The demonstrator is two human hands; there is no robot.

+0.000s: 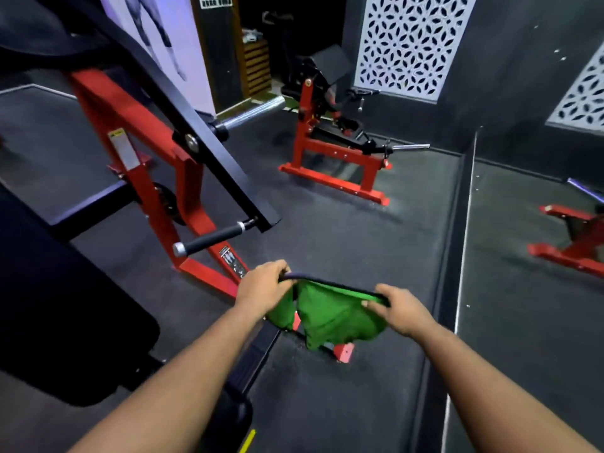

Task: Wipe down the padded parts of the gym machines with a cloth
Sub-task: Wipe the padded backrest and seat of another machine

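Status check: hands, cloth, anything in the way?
Both hands, left and right, grip the green cloth, stretched between them in mid-air. No pad touched. Nearest black pad lower left, unobstructed.

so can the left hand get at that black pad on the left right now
Probably, but not freely: the left hand and right hand both grip the green cloth. The black pad lies close, with nothing between.

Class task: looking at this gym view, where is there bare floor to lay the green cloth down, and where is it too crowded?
Bare floor lies between the near red machine and the far red machine, reaching right to the mirror wall. It is crowded at left, around the black pad, and under the cloth, which the left hand and right hand hold.
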